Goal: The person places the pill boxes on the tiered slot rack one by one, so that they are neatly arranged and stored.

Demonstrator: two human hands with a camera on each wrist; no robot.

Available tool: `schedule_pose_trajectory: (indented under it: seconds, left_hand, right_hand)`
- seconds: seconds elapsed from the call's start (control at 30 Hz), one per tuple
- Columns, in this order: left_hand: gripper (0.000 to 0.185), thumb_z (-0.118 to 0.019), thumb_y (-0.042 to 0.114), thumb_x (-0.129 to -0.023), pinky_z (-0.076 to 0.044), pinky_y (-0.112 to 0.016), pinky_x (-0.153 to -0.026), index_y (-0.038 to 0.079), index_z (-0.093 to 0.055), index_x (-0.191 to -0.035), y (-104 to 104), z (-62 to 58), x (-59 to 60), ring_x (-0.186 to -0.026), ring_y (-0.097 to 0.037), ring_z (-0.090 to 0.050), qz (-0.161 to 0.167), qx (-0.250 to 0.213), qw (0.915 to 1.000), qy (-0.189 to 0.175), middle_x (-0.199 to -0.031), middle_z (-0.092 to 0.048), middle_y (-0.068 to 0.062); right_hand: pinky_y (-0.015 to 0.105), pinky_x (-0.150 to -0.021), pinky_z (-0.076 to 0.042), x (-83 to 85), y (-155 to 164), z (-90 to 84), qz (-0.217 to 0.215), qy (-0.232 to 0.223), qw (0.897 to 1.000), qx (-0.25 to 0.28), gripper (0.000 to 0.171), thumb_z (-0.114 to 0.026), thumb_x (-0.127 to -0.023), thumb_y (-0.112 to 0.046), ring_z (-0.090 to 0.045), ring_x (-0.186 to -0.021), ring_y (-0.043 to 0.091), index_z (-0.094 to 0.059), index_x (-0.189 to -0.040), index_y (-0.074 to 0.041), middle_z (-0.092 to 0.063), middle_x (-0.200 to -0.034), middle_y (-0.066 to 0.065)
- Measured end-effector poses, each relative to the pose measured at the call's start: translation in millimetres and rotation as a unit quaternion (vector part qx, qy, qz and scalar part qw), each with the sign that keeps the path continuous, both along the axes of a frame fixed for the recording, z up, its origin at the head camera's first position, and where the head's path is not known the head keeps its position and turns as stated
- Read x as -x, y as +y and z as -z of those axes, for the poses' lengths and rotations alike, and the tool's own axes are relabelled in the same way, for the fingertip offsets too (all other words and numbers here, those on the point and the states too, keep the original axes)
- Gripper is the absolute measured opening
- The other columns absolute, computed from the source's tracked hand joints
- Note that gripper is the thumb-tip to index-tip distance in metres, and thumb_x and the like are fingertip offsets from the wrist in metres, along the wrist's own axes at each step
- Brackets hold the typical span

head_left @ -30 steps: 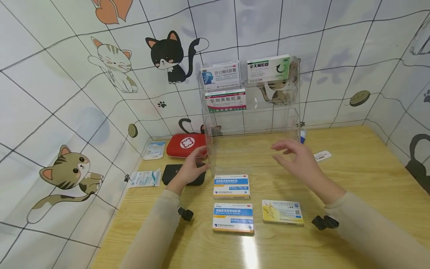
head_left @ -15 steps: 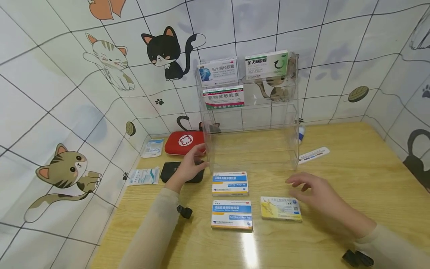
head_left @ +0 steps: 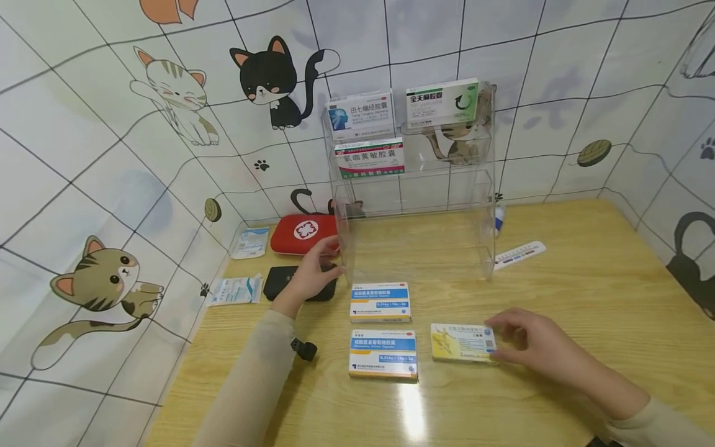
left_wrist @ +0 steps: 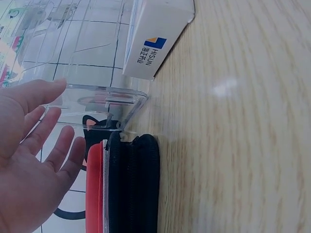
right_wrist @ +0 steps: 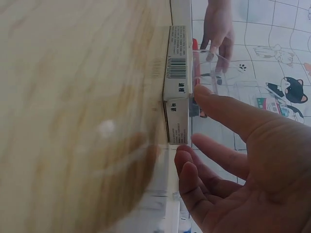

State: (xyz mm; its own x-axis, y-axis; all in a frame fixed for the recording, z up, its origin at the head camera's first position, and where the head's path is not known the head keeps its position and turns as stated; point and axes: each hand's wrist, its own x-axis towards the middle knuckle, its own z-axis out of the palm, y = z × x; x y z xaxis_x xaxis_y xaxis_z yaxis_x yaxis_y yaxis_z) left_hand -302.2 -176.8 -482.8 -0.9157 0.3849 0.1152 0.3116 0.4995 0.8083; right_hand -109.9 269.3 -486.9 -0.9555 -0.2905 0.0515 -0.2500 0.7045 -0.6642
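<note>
A yellow and white medicine box [head_left: 462,343] lies flat on the table. My right hand [head_left: 530,341] is at its right end, index finger by the far corner and thumb by the near corner. In the right wrist view, the thumb tip overlaps the box's edge [right_wrist: 177,87], and the other fingers are loosely bent off its end. My left hand [head_left: 314,273] is beside the left side of a clear acrylic rack [head_left: 419,214], fingers spread and holding nothing. Two matching blue and white medicine boxes, the rear one [head_left: 380,302] and the front one [head_left: 383,354], lie between the hands.
On the rack's upper tiers stand a blue-headed white box [head_left: 360,116], a green and white box [head_left: 441,104] and a red-green box [head_left: 370,158]. A red first-aid case [head_left: 305,234], black pouch [head_left: 279,283] and packets [head_left: 237,290] lie left; a thermometer card [head_left: 519,254] lies right.
My right hand has moved from in front of the rack toward me and right, down to the yellow box's right end. My left hand has stayed by the rack's left side.
</note>
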Motion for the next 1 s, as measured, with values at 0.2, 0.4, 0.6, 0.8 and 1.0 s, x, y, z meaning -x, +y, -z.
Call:
schedule_pose_trajectory:
  seconds: [0.2, 0.4, 0.6, 0.8, 1.0]
  left_hand:
    - [0.069, -0.078, 0.014, -0.092, -0.052, -0.049, -0.108, 0.025, -0.044, -0.152, -0.3, -1.4, 0.1, -0.126, -0.034, -0.059, -0.003, 0.007, 1.0000, -0.002, -0.136, -0.059, -0.008]
    - [0.071, -0.078, 0.013, -0.092, -0.053, -0.049, -0.108, 0.024, -0.044, -0.152, 0.3, -2.9, -2.1, -0.126, -0.032, -0.059, -0.005, 0.013, 0.9999, -0.003, -0.137, -0.059, -0.009]
    - [0.070, -0.078, 0.013, -0.092, -0.051, -0.051, -0.109, 0.023, -0.043, -0.153, -0.5, -3.3, -2.4, -0.126, -0.036, -0.059, -0.006, 0.010, 0.9999, -0.004, -0.136, -0.059, -0.011]
    - [0.070, -0.077, 0.012, -0.093, -0.051, -0.053, -0.109, 0.021, -0.043, -0.153, -0.8, -5.1, -3.9, -0.127, -0.041, -0.058, -0.003, 0.007, 0.9999, -0.010, -0.136, -0.059, -0.014]
    - [0.070, -0.077, 0.010, -0.093, -0.050, -0.054, -0.110, 0.021, -0.043, -0.154, 0.5, -6.8, -4.2, -0.124, -0.042, -0.059, -0.002, 0.004, 0.9998, -0.019, -0.137, -0.057, -0.023]
  right_hand:
    - [0.022, -0.062, -0.050, 2.8, 0.8, 5.6, -0.002, -0.029, 1.000, 0.011, 0.057, -0.093, -0.074, -0.033, -0.054, -0.080, 0.003, -0.071, -0.123, -0.011, -0.064, -0.095, -0.005]
    - [0.022, -0.065, -0.054, 3.8, -0.7, -0.3, 0.015, -0.054, 0.998, 0.016, 0.049, -0.092, -0.076, -0.029, -0.060, -0.079, 0.005, -0.072, -0.117, -0.011, -0.068, -0.093, -0.003]
    - [0.021, -0.072, -0.060, 6.8, -0.7, -10.6, 0.026, -0.047, 0.998, 0.032, 0.028, -0.085, -0.085, -0.018, -0.072, -0.085, 0.006, -0.073, -0.110, -0.015, -0.077, -0.100, 0.001]
    - [0.021, -0.073, -0.061, 15.5, 0.6, -17.6, 0.034, 0.022, 0.998, 0.055, 0.022, -0.081, -0.088, -0.009, -0.073, -0.087, 0.004, -0.075, -0.106, -0.020, -0.077, -0.105, 0.001]
    - [0.016, -0.072, -0.059, 39.0, 2.3, -33.6, 0.049, 0.101, 0.990, 0.084, 0.020, -0.080, -0.090, -0.008, -0.070, -0.086, -0.003, -0.076, -0.107, -0.018, -0.077, -0.102, 0.002]
